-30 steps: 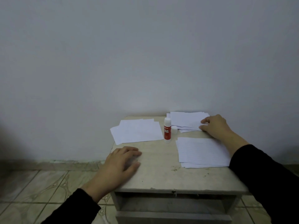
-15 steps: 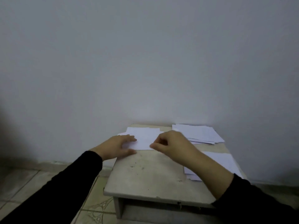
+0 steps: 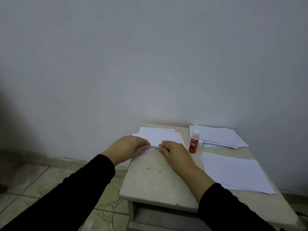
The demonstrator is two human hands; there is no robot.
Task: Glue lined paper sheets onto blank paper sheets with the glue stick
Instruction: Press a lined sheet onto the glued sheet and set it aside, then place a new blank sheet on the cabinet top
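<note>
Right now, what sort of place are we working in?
Probably a room in a home, not a workshop: a small worn table against a bare wall, tiled floor, paper stacks and glue stick.

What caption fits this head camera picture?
Both hands grip the blank white paper stack beside a red glue stick.

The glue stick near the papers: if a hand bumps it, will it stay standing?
The glue stick stands upright, tall and narrow, so it probably tips easily. Being round, it would likely roll on the table.
</note>
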